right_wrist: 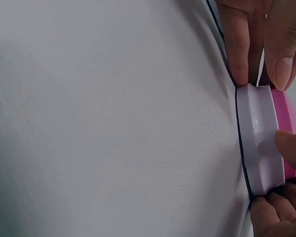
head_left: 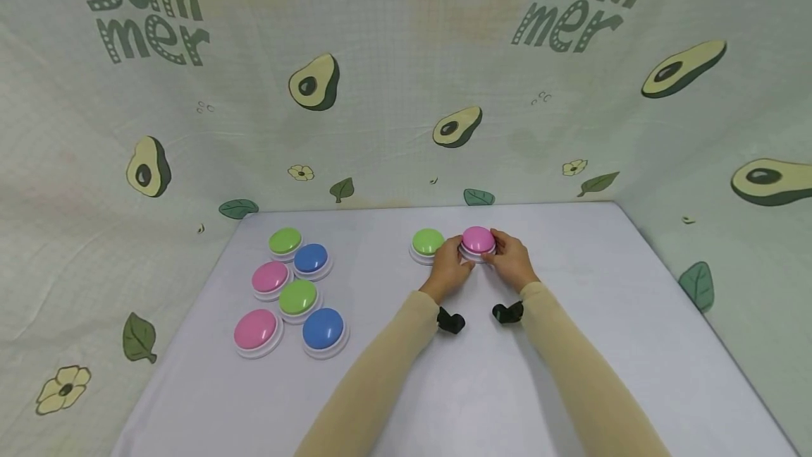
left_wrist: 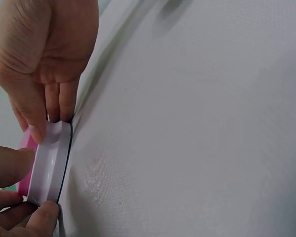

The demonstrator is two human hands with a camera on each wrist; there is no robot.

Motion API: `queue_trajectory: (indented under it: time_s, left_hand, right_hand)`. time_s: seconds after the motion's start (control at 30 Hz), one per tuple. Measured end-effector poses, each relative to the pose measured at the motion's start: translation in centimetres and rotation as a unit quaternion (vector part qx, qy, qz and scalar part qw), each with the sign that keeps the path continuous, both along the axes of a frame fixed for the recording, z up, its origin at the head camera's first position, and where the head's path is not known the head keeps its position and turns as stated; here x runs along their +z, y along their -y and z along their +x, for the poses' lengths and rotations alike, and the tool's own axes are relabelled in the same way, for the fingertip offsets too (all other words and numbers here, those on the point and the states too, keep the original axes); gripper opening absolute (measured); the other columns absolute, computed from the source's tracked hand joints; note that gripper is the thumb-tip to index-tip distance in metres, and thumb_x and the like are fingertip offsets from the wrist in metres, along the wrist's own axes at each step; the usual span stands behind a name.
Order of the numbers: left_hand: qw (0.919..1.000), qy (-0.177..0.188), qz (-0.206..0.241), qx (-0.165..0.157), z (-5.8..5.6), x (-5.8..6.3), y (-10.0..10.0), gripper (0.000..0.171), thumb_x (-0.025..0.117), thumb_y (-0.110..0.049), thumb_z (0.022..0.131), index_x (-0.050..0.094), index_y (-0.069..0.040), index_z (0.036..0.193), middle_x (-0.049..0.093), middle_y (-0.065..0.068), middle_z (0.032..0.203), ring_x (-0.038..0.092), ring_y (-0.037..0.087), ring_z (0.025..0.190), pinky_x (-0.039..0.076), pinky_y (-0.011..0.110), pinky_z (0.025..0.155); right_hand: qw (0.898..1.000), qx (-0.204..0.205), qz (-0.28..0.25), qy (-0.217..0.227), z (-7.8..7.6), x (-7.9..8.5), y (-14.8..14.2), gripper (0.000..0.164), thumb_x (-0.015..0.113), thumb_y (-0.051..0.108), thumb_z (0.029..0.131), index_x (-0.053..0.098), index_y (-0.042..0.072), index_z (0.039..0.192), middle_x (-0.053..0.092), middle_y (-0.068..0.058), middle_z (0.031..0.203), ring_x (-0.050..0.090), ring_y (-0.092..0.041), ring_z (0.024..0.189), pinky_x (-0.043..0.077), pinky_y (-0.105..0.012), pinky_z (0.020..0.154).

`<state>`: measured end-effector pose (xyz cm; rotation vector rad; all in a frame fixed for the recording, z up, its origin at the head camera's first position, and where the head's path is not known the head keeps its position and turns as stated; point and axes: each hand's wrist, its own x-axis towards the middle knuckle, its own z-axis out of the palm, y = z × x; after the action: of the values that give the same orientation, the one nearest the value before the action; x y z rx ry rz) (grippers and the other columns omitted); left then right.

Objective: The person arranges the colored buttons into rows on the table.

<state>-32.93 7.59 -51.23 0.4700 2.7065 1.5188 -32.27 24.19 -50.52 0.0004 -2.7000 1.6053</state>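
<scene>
A pink push button [head_left: 478, 240] with a white round base [left_wrist: 51, 160] sits at the back middle of the table, between both hands. My left hand [head_left: 449, 272] holds its left side, thumb by the pink dome and fingers at the base. On the opposite side my right hand [head_left: 512, 264] grips the rim the same way, its thumb [right_wrist: 292, 148] lying against the edge of the dome. In the right wrist view the base stands on the white cloth. A green push button [head_left: 428, 241] is right beside the left hand, its edge partly covered by the fingers.
At the left of the table [head_left: 406, 400] stand several more buttons: a green one [head_left: 285, 240], blue ones [head_left: 323, 328] and pink ones [head_left: 255, 328], close together. A printed cloth [head_left: 380, 147] hangs behind the table and along its sides.
</scene>
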Motion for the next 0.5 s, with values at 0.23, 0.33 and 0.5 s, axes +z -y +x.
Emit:
queue_trajectory:
  time_s: [0.23,0.33,0.5]
  left_hand:
    - [0.9999,0.007,-0.003,-0.01,-0.13,-0.2,0.03,0.065,0.074,0.003,0.093,0.045,0.014,0.15,0.056,0.027,0.146,0.058,0.03,0.134,0.047,0.032,0.114]
    - [0.9999,0.004,-0.008,-0.014,-0.15,-0.27,0.11,0.065,0.074,0.003,0.093,0.045,0.014,0.15,0.058,0.027,0.144,0.059,0.029,0.131,0.048,0.032,0.113]
    - [0.9998,0.01,-0.006,-0.018,-0.06,-0.09,0.16,0.064,0.074,0.004,0.093,0.045,0.014,0.15,0.057,0.027,0.145,0.056,0.03,0.135,0.046,0.033,0.115]
  right_hand:
    - [1.0,0.002,0.015,-0.002,-0.17,-0.24,0.06,0.067,0.063,0.0,0.101,0.029,-0.013,0.158,0.035,-0.033,0.161,0.034,-0.042,0.152,0.03,-0.046,0.126]
    - [1.0,0.008,0.03,-0.001,-0.35,-0.32,0.0,0.067,0.063,0.002,0.101,0.03,-0.013,0.158,0.035,-0.033,0.161,0.033,-0.042,0.152,0.029,-0.048,0.126]
    - [0.999,0.011,0.042,0.005,-0.47,-0.29,-0.12,0.067,0.063,0.005,0.102,0.03,-0.012,0.158,0.035,-0.033,0.162,0.033,-0.043,0.152,0.029,-0.049,0.126]
